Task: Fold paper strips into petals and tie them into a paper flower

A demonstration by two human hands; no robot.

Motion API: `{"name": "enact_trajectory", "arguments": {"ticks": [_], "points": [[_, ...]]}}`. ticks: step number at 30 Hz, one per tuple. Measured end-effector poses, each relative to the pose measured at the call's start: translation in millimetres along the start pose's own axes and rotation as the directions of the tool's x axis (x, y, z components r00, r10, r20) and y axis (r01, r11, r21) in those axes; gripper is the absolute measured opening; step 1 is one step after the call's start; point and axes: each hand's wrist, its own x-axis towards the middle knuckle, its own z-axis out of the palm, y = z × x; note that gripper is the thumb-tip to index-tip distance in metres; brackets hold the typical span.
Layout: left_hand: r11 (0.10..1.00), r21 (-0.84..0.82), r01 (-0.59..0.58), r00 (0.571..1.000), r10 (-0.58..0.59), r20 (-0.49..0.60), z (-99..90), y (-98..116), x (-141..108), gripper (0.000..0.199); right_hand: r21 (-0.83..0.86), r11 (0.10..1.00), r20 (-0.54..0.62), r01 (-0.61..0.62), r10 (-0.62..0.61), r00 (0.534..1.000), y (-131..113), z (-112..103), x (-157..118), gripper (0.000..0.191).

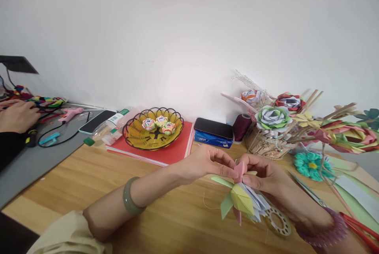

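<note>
Between my two hands is a folded paper flower (242,200) with yellow, white, green and pink petals, held above the wooden table. My left hand (217,161) is closed, with thumb and fingers pinching a pink petal at the flower's top. From the other side my right hand (263,175) grips the same flower, its thumb pressed near the pink fold; some of its fingers are hidden behind the paper. Just below the right hand lies a roll of tape (278,221). A thin thread shows left of the flower.
Behind my hands, a yellow woven basket (137,140) holding small paper flowers sits on red paper (174,157). A phone (213,127) rests on a blue tissue pack (213,139). Paper flowers fill a container (266,147) at right, near scissors (308,189). A co-worker's hand (20,116) is far left.
</note>
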Motion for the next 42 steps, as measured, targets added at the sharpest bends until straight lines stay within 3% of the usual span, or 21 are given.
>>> {"name": "enact_trajectory", "arguments": {"ticks": [11,20,31,36,42], "points": [[0.991,0.117,-0.066,0.997,0.07,-0.032,-2.3,-4,3,0.02,-0.023,0.994,-0.093,-0.104,0.102,0.99,-3,1,3,0.024],[0.97,0.235,-0.064,0.998,0.065,0.004,-2.9,-1,1,0.028,-0.043,0.997,-0.115,-0.07,0.065,0.991,5,-1,4,0.022],[0.993,0.114,0.036,0.999,-0.039,0.023,-3.6,1,2,0.013,0.019,0.997,-0.096,-0.081,0.083,0.992,7,1,5,0.024],[0.995,0.095,0.03,1.0,-0.03,-0.003,-5.2,-4,4,0.013,0.04,0.994,-0.11,-0.1,0.104,0.989,9,1,6,0.024],[0.997,0.077,0.029,0.998,-0.033,0.054,-6.4,-4,5,0.017,0.074,0.99,-0.022,-0.118,0.12,0.993,0,-3,6,0.022]]}}
